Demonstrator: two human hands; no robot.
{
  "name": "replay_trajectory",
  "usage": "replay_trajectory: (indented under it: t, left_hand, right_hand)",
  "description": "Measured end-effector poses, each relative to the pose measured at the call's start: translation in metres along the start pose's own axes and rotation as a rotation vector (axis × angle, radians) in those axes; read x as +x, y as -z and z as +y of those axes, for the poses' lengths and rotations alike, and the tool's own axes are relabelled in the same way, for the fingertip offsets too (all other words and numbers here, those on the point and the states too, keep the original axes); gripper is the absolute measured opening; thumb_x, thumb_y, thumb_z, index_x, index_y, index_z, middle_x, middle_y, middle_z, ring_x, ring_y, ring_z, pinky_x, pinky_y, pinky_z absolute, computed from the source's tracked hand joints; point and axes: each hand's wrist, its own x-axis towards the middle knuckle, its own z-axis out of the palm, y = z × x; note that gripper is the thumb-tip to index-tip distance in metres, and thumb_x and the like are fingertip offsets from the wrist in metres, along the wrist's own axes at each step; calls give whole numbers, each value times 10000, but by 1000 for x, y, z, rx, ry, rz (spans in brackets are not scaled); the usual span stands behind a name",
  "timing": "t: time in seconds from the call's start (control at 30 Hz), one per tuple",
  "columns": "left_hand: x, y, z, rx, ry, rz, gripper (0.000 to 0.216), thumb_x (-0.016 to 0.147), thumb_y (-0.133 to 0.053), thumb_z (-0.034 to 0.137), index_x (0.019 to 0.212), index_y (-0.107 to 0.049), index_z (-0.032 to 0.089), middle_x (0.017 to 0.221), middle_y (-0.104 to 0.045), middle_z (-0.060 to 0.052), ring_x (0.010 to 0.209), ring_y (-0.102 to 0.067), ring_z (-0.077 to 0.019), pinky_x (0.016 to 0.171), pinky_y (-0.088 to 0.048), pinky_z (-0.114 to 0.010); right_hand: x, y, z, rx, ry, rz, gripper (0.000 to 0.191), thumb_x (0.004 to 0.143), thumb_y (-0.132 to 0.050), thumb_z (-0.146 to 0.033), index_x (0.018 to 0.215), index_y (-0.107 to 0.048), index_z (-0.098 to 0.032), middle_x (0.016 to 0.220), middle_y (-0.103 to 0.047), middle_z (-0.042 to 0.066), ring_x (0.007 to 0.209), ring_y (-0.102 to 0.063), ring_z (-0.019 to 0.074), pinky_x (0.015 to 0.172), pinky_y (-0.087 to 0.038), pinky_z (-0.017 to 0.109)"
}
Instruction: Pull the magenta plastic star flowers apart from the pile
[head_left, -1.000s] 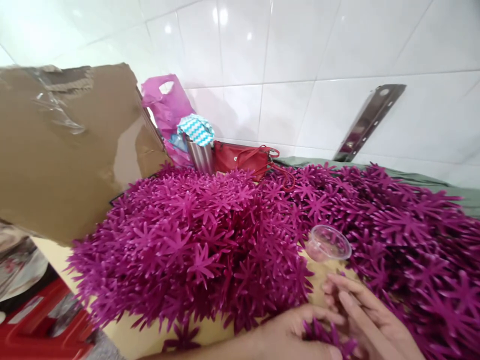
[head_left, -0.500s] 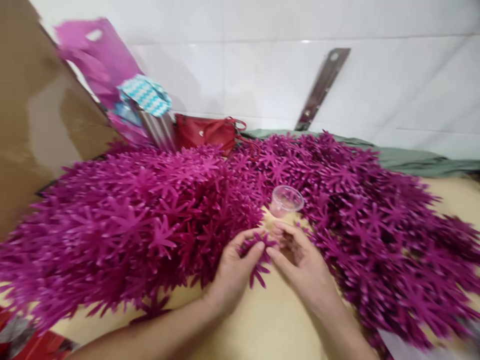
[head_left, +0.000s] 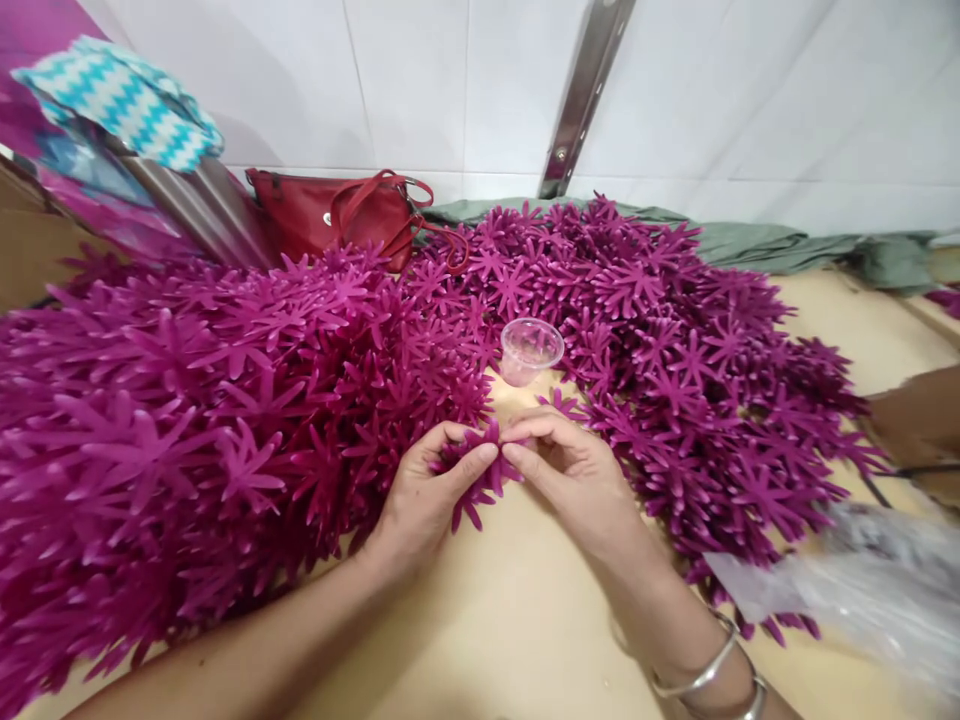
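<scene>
My left hand pinches a purple artificial flower with narrow, finger-like petals between thumb and forefinger. From the other side my right hand meets it, thumb and forefinger pinched on its edge. Any small part between those fingertips is too hidden to tell. Just beyond the hands a clear plastic cup stands upright, with small bits that I cannot make out inside. A big heap of similar purple flowers lies on the left, and another heap on the right. One loose flower rests behind my right hand.
A red handbag leans by the tiled wall, beside a metal container topped with a blue-and-white cloth. Green fabric runs along the wall. Clear plastic wrap lies at right on the tan tabletop.
The view has shifted, bringing the plastic wrap and my right wrist's bangles into sight. My fingertips have drawn together at the flower; the right ones were a little apart before.
</scene>
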Motion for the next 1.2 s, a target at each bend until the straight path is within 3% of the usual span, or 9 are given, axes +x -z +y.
replay_trajectory:
  t: [0.17, 0.3, 0.4, 0.47, 0.53, 0.6, 0.73, 0.9, 1.2]
  left_hand:
    - [0, 3, -3, 19, -23, 5, 348, 769, -878, 421, 844, -639, 180, 715, -629, 49, 589, -592, -72, 531, -542, -165]
    - [-1, 4, -7, 60, -98, 21, 288, 848, -816, 403, 866, -628, 186, 734, -609, 56, 605, -572, -53, 556, -517, -140]
    - [-1, 1, -7, 81, -103, 22, 318, 835, -824, 406, 834, -597, 182, 689, -612, 55, 576, -574, -62, 502, -483, -140]
    - [-1, -1, -6, 80, -89, 5, 354, 809, -842, 420, 812, -582, 179, 665, -627, 47, 567, -590, -76, 465, -459, -142]
    - [0, -2, -5, 79, -86, -7, 346, 808, -843, 415, 822, -592, 177, 669, -650, 41, 573, -600, -77, 475, -461, -140]
    - [0, -2, -5, 86, -102, -14, 312, 823, -836, 386, 828, -608, 174, 689, -668, 39, 597, -610, -67, 526, -487, -139]
    - [0, 0, -6, 96, -135, 0, 303, 831, -832, 377, 804, -609, 173, 686, -647, 48, 597, -595, -54, 550, -496, -134]
    - [0, -2, -6, 81, -47, 33, 397, 765, -867, 474, 868, -611, 188, 655, -611, 55, 532, -571, -83, 424, -449, -157]
    - [3, 1, -13, 31, -57, -14, 345, 804, -834, 488, 865, -713, 170, 718, -651, 25, 612, -609, -75, 585, -542, -173]
  right_hand:
    - [-2, 0, 2, 28, -97, 65, 92, 887, -734, -314, 891, -747, -223, 796, -727, 6, 732, -646, 164, 707, -536, 294]
    - [-4, -2, 2, 47, -122, 59, 198, 945, -686, -411, 999, -743, -229, 930, -754, 39, 847, -677, 183, 796, -556, 316]
    - [-3, -4, 4, 164, -110, 41, 346, 854, -792, -431, 1139, -698, -257, 1020, -747, 40, 927, -688, 195, 839, -566, 322]
    - [-2, -4, 5, 188, -122, 17, 317, 787, -851, -370, 1042, -704, -251, 900, -714, 5, 816, -661, 169, 753, -552, 283]
    - [-1, -4, 5, 139, -147, -3, 170, 821, -816, -340, 879, -700, -230, 774, -654, -19, 706, -597, 139, 672, -507, 254]
    - [-2, -3, 4, 78, -156, -7, 163, 879, -754, -348, 811, -683, -219, 738, -627, -19, 683, -563, 134, 653, -480, 252]
    - [-4, -4, 0, 23, -153, 15, 185, 956, -664, -389, 889, -701, -220, 792, -630, -2, 747, -568, 150, 702, -486, 264]
    - [-4, -6, 6, 192, -202, -101, 188, 846, -810, -363, 902, -687, -232, 814, -625, -15, 741, -588, 151, 682, -497, 260]
    - [0, 1, 7, 14, -151, -54, 213, 946, -693, -409, 831, -677, -230, 752, -594, -15, 704, -536, 148, 662, -456, 260]
